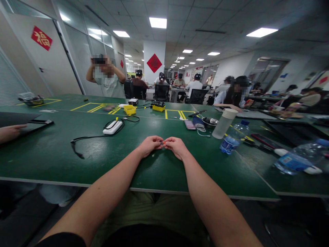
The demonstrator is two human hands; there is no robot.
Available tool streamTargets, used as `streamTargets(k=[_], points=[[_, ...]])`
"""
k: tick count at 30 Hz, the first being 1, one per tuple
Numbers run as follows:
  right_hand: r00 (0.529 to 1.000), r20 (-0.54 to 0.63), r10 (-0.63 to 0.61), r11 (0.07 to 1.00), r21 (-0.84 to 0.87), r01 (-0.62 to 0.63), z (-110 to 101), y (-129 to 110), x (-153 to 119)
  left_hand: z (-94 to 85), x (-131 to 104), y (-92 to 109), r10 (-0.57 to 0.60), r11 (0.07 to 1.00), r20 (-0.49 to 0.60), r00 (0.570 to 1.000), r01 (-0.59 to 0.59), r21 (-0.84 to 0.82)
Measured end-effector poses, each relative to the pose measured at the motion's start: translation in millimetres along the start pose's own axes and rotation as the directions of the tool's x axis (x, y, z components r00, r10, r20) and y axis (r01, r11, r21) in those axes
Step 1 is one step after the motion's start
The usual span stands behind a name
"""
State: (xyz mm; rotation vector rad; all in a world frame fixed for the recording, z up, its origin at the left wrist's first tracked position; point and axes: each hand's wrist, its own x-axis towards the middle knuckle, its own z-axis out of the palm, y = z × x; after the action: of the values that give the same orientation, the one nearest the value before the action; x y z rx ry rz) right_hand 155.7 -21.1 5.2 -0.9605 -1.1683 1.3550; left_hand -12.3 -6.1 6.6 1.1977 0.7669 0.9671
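Over the green table [108, 164], my left hand [149, 146] and my right hand [177, 146] meet fingertip to fingertip. A small dark piece [161, 142] sits pinched in the left fingers. Between the right fingertips shows a tiny orange-red piece [164, 144]. The two pieces are close together; whether they are joined I cannot tell, and their kind is too small to make out. Both forearms rest near the table's front edge. A white power bank [112, 127] with a black cable [89, 138] lies left of my hands.
To the right stand a frosted cup [224, 124], a water bottle [234, 138] and a second bottle [299, 158]. Yellow bins [130, 109] sit across the table. Another person's hand [11, 133] is at far left. A person opposite raises a dark device [99, 60].
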Motion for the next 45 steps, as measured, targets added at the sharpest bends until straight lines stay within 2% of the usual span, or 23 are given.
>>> streamTargets(k=[6, 25, 33, 39, 45], points=[[1.0, -0.015, 0.014, 1.0, -0.001, -0.014, -0.7, 1.1, 1.6, 0.0, 0.1, 1.9, -0.021, 0.998, -0.019, 1.0, 0.022, 0.062], [1.0, -0.012, 0.022, 1.0, 0.006, -0.022, 0.4, 0.5, 1.2, 0.4, 0.2, 3.2, -0.038, 0.999, -0.027, 0.999, 0.038, 0.016], [0.999, -0.021, 0.035, 0.999, 0.011, -0.035, 2.1, -2.7, -1.3, 1.0, -3.0, 2.2, 0.048, 0.993, 0.013, 0.999, -0.049, 0.111], [1.0, 0.007, -0.002, 1.0, 0.006, 0.002, 0.5, 0.8, 0.0, -0.7, 1.0, 0.1, 0.002, 0.999, -0.019, 1.0, -0.001, 0.039], [1.0, -0.006, 0.017, 0.999, 0.028, -0.016, -1.8, 1.6, 2.9, -0.3, 1.5, 1.0, -0.044, 0.999, -0.029, 0.999, 0.043, -0.011]])
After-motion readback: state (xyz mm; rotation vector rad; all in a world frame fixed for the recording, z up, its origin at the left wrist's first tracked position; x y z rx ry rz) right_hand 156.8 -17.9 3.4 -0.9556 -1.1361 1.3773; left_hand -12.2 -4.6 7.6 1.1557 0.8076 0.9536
